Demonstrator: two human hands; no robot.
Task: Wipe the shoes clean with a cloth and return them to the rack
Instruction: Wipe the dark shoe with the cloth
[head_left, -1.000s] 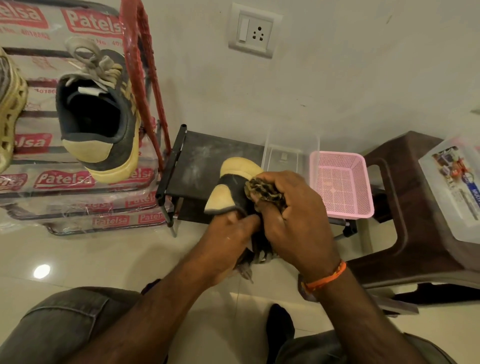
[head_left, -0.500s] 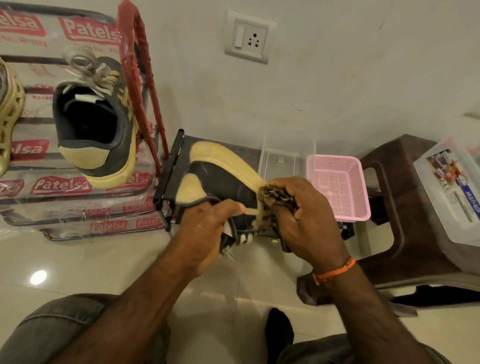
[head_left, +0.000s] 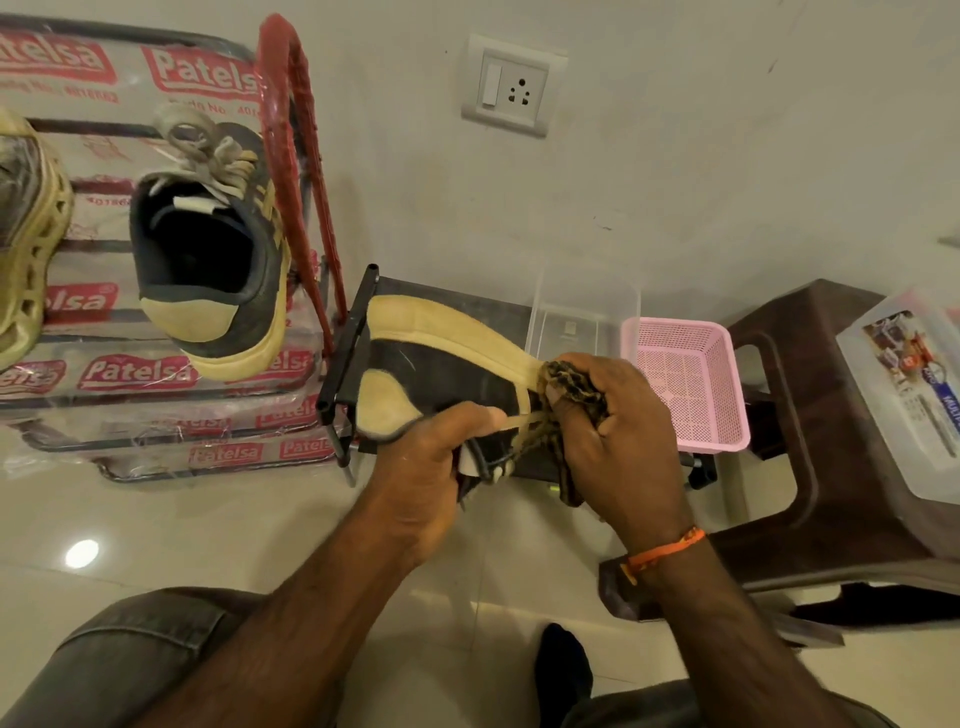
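Observation:
A black sneaker with a cream sole (head_left: 447, 364) lies on its side in mid-air, heel to the left. My left hand (head_left: 426, 467) grips it at the collar, thumb across the side. My right hand (head_left: 618, 441) holds a bunched brown patterned cloth (head_left: 571, 387) against the sneaker's forepart, covering the toe. Its matching sneaker (head_left: 218, 270) sits heel-out on the plastic-wrapped shoe rack (head_left: 130, 374) at the left, beside a cream perforated shoe (head_left: 26, 244) at the frame's edge.
A small black stand (head_left: 353, 353) sits behind the held sneaker, with a clear box (head_left: 582, 306) and a pink basket (head_left: 691, 384) to its right. A brown plastic stool (head_left: 810, 415) carries a lidded plastic container (head_left: 914, 395). Red rack handle (head_left: 301, 171) rises by the wall.
The sneaker has turned from heel-up to lying on its side, its cream sole now facing up. My right hand with the cloth has slid to the toe end.

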